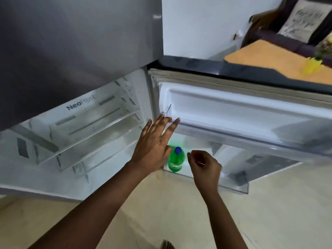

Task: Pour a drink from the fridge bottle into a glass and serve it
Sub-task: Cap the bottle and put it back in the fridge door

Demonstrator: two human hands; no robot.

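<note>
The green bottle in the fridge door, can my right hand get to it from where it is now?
Probably yes. The right hand hangs just beside the green bottle, apart from it and loosely curled on nothing, with no object between them. The left hand sits on the bottle's other side, so the right side looks free.

From my head the one wide camera looks steeply down and forward, close over my arms, into the open fridge (93,126) at left and its swung door (242,112) at right, pale floor (179,212) near below me.
</note>
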